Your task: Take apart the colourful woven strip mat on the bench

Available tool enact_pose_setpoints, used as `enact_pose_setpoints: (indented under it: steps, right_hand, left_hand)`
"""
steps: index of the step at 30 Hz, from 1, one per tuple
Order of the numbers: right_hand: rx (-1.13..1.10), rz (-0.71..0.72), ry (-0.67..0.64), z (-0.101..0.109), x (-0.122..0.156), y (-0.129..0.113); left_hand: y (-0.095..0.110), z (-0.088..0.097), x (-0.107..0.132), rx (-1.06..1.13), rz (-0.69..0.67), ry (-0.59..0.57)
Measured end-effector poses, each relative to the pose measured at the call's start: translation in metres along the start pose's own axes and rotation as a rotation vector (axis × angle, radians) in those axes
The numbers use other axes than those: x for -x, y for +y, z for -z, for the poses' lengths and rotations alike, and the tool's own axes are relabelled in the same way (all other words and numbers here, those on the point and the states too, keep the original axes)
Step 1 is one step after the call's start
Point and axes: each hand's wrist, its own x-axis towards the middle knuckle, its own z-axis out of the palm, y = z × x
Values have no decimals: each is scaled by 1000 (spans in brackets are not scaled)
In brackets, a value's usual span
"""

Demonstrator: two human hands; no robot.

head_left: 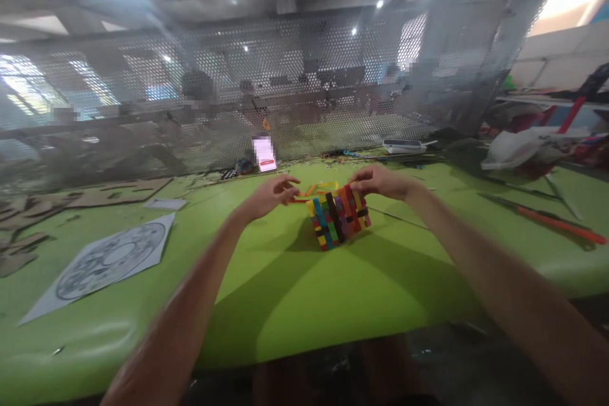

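Note:
A small box-shaped basket (339,217) woven from many-coloured strips stands on the green table (285,292), tilted a little. My left hand (271,195) is at its upper left, fingers pinched on an orange and yellow strip (318,189) that loops over the top. My right hand (379,181) rests on the basket's upper right edge with its fingers curled onto the rim. Both forearms reach in from the bottom of the view.
A printed sheet with a round pattern (107,263) lies at the left, cardboard scraps (28,219) beyond it. A phone (265,154) leans against the perforated metal screen (304,76). An orange-handled tool (556,223) and clutter lie at the right.

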Motion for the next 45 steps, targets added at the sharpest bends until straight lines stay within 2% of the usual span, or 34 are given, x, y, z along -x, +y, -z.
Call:
enact_pose_setpoints:
  steps: [1,3,6,8,11,15,19,24,32,39,45]
  right_hand:
    - [-35,-13,35,-3,-1,-1]
    - [-84,-34,111,-8,-3,-4]
    - [-185,-90,204,-14,-6,-5]
    - [-280,-117,288,-18,-9,-3]
    - [-396,-99,408,-25,-14,4]
    - [-455,-68,394,-33,-16,18]
    - [-534,-57,455,-34,-12,26]
    - [-573,-78,511,-34,-12,30]
    - [-503,10,482,-27,-15,46]
    - [-550,-52,474,-31,-15,45]
    - [-588,-84,379,-30,-11,37]
  left_hand:
    - [4,-7,0,147,51,-111]
    - [11,-20,2,342,123,-254]
    - [11,-35,2,450,141,-316]
    - [8,-44,-3,443,137,-278]
    - [0,-56,-17,462,188,-42]
    - [-6,-65,-34,560,186,165]
    - [-5,-71,-33,609,140,309]
    - [1,-76,-19,589,110,327]
    - [-1,-84,-18,497,88,488]
    - [-5,-80,-17,474,79,454]
    - [4,-72,-15,596,122,374]
